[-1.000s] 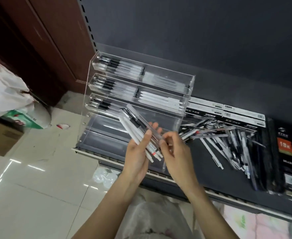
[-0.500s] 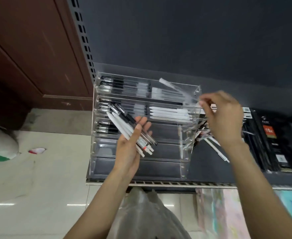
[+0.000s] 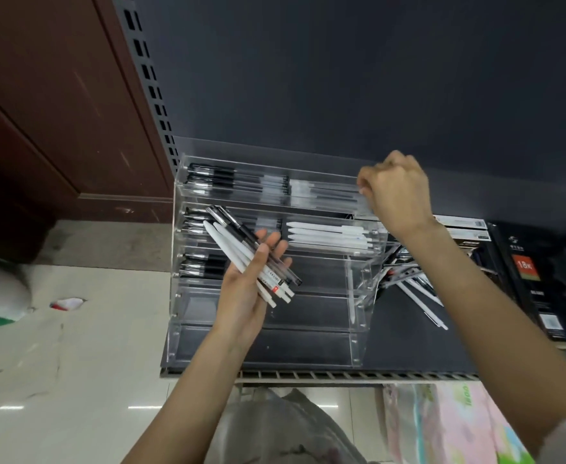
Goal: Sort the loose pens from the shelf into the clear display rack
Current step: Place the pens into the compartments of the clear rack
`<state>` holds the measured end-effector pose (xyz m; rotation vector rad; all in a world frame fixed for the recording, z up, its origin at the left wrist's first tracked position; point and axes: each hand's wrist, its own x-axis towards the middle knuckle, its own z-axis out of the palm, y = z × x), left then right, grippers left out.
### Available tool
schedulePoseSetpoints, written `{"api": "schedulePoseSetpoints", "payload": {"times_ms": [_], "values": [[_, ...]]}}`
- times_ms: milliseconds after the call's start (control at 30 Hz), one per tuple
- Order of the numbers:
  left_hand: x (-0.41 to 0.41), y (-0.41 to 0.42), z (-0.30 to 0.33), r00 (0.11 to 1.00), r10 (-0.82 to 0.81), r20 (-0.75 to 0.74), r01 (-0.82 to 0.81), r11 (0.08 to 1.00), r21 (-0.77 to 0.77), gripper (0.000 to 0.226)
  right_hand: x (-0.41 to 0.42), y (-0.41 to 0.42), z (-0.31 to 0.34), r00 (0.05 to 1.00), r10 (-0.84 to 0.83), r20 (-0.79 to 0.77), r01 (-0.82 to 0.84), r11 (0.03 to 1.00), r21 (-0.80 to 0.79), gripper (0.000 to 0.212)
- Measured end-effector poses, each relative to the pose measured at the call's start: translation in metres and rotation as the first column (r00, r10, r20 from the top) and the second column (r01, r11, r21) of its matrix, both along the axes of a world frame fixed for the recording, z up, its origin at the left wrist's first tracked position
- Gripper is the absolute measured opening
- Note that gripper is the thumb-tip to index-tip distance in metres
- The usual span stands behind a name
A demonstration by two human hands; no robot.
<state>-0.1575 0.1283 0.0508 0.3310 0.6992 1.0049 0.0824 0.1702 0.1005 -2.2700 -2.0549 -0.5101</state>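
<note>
R hand [image 3: 397, 192] is now sitting up at the right end of the top tier of the clear display rack [image 3: 274, 256], fingers curled; it was carrying a clear pen toward that tier half a sec ago and w/ the blur I can't tell if it's still pinching it or has let go. Looks like one more pen is going into the top row w/ the other clear ones.

L hand [image 3: 251, 283] is still holding the bundle of pens [image 3: 251, 256] in front of the rack's middle tiers, thumb over them, fingers spread behind: white ones plus black/clear ones, so several are still waiting to be sorted.

White pens [image 3: 328, 234] are lying in the second tier's right half; lower tiers are looking mostly bare. Loose pens [image 3: 408, 283] are still piled on the shelf [image 3: 408, 349] just right of the rack, w/ black boxes [image 3: 539, 279] beyond. The bundle and L forearm are blocking the rack's left-middle slots.
</note>
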Motion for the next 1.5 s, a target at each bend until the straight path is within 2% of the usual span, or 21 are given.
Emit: {"api": "schedulePoseSetpoints", "payload": {"times_ms": [100, 167, 233, 300, 367, 400, 500, 567, 667, 733, 800, 867, 933, 1067, 1167, 1300, 1500], "values": [[0.004, 0.003, 0.002, 1.0, 0.003, 0.03, -0.002, 1.0, -0.023, 0.022, 0.0, 0.003, -0.006, 0.998, -0.014, 0.067, 0.018, 0.998, -0.065, 0.016], [0.005, 0.005, 0.003, 0.999, 0.007, 0.039, -0.006, 0.999, -0.042, 0.022, -0.002, -0.001, -0.002, 0.997, -0.012, 0.073, 0.012, 1.0, -0.006, 0.016], [0.005, 0.006, 0.004, 0.999, 0.017, 0.047, -0.014, 0.998, -0.054, 0.021, -0.016, -0.016, 0.008, 0.996, 0.051, -0.074, -0.036, 0.982, 0.184, 0.011], [0.005, 0.006, 0.006, 0.998, 0.025, 0.049, -0.023, 0.999, -0.047, 0.023, -0.046, -0.039, 0.016, 0.925, 0.188, -0.329, -0.093, 0.955, 0.283, 0.004], [0.006, 0.006, 0.008, 0.998, 0.034, 0.053, -0.031, 0.998, -0.048, 0.027, -0.082, -0.06, 0.017, 0.794, 0.239, -0.558, -0.124, 0.964, 0.236, 0.008], [0.006, 0.006, 0.009, 0.997, 0.036, 0.063, -0.033, 0.998, -0.05, 0.028, -0.097, -0.068, 0.012, 0.751, 0.221, -0.623, -0.134, 0.974, 0.184, 0.01], [0.008, 0.002, 0.011, 0.998, 0.018, 0.06, -0.017, 1.0, -0.019, 0.029, -0.119, -0.077, -0.006, 0.698, 0.152, -0.7, -0.141, 0.987, 0.074, 0.014], [0.006, -0.002, 0.011, 1.0, -0.009, 0.016, 0.009, 1.0, 0.002, 0.028, -0.124, -0.075, -0.014, 0.625, 0.101, -0.774, -0.126, 0.992, 0.028, 0.014], [0.0, -0.009, 0.008, 0.997, -0.03, -0.065, 0.03, 1.0, 0.007, 0.03, -0.129, -0.075, -0.017, 0.51, 0.057, -0.858, -0.128, 0.992, -0.009, 0.016], [-0.005, -0.011, 0.006, 0.998, 0.023, -0.05, -0.024, 1.0, -0.014, 0.028, -0.125, -0.076, -0.016, 0.474, 0.05, -0.879, -0.103, 0.995, 0.001, 0.016], [-0.014, -0.012, 0.004, 0.992, 0.128, -0.008, -0.128, 0.99, -0.055, 0.024, -0.115, -0.076, -0.014, 0.479, 0.062, -0.875, -0.055, 0.998, 0.041, 0.014], [-0.027, -0.011, 0.001, 0.968, 0.25, -0.032, -0.252, 0.964, -0.084, 0.02, -0.106, -0.076, -0.018, 0.588, 0.102, -0.802, -0.064, 0.995, 0.079, 0.014], [-0.042, -0.012, -0.003, 0.94, 0.335, -0.072, -0.34, 0.937, -0.084, 0.017, -0.107, -0.075, -0.027, 0.692, 0.145, -0.707, -0.142, 0.988, 0.064, 0.012], [-0.063, -0.019, -0.007, 0.919, 0.382, -0.092, -0.389, 0.919, -0.068, 0.018, -0.127, -0.063, -0.049, 0.81, 0.238, -0.536, -0.251, 0.967, 0.05, 0.009], [-0.073, -0.025, -0.012, 0.91, 0.404, -0.092, -0.411, 0.909, -0.074, 0.017, -0.14, -0.05, -0.061, 0.856, 0.31, -0.413, -0.301, 0.949, 0.089, 0.011], [-0.081, -0.031, -0.018, 0.907, 0.412, -0.087, -0.419, 0.904, -0.087, 0.017, -0.149, -0.041, -0.073, 0.888, 0.408, -0.213, -0.392, 0.913, 0.113, 0.027], [-0.085, -0.038, -0.016, 0.895, 0.436, -0.095, -0.445, 0.887, -0.122, 0.016, -0.151, -0.042, -0.074, 0.851, 0.455, -0.263, -0.433, 0.891, 0.139, 0.027]]}}
